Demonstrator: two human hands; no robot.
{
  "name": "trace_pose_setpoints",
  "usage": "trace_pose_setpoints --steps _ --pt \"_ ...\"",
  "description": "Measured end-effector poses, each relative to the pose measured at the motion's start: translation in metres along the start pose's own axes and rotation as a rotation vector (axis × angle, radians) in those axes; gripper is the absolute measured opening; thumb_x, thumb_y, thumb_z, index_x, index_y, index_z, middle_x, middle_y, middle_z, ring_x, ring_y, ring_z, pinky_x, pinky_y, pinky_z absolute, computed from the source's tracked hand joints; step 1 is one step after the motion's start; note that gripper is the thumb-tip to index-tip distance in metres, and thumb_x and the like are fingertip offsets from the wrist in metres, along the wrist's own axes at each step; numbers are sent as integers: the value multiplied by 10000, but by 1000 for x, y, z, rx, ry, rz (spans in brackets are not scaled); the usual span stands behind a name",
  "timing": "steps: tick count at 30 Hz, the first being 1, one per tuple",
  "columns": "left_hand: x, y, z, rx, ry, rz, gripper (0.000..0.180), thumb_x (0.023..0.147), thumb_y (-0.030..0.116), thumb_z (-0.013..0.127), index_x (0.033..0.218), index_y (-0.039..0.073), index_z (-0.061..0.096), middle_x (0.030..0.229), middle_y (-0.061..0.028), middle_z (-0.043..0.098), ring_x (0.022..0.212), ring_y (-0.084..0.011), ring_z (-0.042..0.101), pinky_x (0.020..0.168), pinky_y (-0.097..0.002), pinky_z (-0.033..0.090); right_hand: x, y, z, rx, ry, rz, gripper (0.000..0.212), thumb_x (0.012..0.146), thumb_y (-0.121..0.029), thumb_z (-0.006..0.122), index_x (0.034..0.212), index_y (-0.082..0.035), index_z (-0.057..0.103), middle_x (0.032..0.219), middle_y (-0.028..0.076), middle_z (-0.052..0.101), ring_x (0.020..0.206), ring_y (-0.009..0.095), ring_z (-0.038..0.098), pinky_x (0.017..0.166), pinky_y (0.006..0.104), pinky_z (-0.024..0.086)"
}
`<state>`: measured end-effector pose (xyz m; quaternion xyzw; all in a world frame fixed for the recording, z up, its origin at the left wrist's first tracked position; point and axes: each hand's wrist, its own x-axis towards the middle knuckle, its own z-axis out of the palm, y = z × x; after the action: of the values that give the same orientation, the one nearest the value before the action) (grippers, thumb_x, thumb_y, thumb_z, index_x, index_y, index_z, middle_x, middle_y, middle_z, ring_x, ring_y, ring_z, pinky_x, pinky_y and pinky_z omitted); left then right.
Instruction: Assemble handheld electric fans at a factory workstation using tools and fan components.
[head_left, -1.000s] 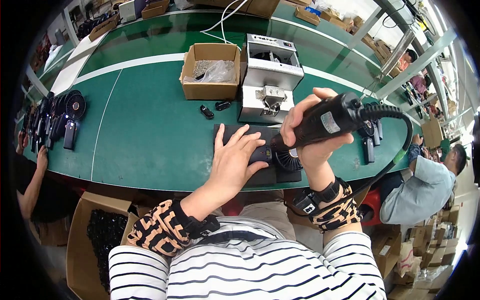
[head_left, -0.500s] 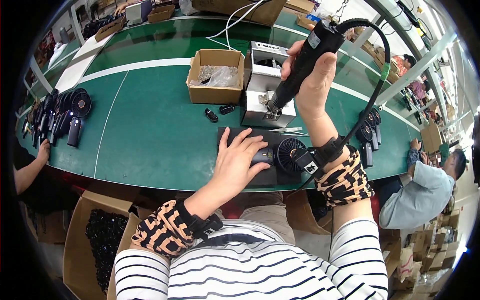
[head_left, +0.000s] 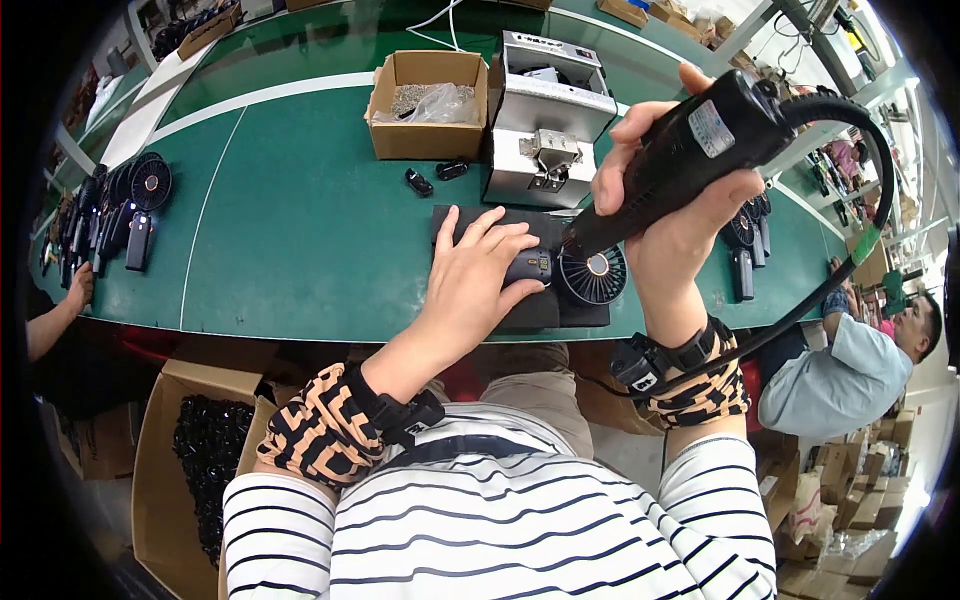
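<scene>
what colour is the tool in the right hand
The tool is black; see the head view.

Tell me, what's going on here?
The person's left hand rests over the handle of a dark handheld fan with a round caged head, lying on a black rectangular pad. The right hand grips a black cylindrical corded tool, tip near where handle meets head; contact is unclear. Beyond stand a silver metal machine and an open brown cardboard box.

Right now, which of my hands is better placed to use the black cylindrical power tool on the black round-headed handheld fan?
Probably your right hand: it grips the power tool, which angles down toward the fan. Your left hand lies over the fan's handle.
</scene>
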<state>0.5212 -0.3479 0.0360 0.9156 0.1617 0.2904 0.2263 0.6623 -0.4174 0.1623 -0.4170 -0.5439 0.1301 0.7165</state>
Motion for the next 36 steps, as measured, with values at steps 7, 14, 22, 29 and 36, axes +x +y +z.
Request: trace_pose_setpoints --steps 7,14,22,29,36 --pt "-3 2 -2 1 -11 -7 439 774 283 754 1167 125 637 1274 -47 601 1309 -268 441 1138 -549 183 -26 -2 3 -10 31 39 1039 773 -829 410 1403 -12 288 896 124 557 495 138 538 436 252 457" --pt "-2 2 0 -9 0 -4 460 756 274 770 1173 134 633 1266 -51 605 1337 -279 420 1143 -566 142 -36 7 1 -3 78 63 1041 766 -833 407 1405 -21 274 883 118 551 496 147 538 439 260 457" --pt "3 4 -4 -6 39 56 454 730 242 770 1131 74 638 1198 -77 628 1318 -295 438 1131 -628 109 -43 10 0 126 75 108 1040 711 -861 441 1368 -66 304 790 101 508 449 173 486 397 300 426" --pt "-2 6 -5 65 20 81 503 732 249 768 1174 61 620 1211 -84 624 1307 -278 453 1129 -639 107 -59 10 1 137 -24 76 1004 706 -845 477 1340 -75 361 764 129 531 444 205 503 405 317 445" --pt "18 14 -20 183 -49 203 549 726 235 778 1217 67 596 1014 -95 584 1061 -263 588 1096 -474 320 -11 -10 -1 19 -17 140 909 840 -790 353 1382 -59 337 913 122 560 510 132 519 468 273 448"
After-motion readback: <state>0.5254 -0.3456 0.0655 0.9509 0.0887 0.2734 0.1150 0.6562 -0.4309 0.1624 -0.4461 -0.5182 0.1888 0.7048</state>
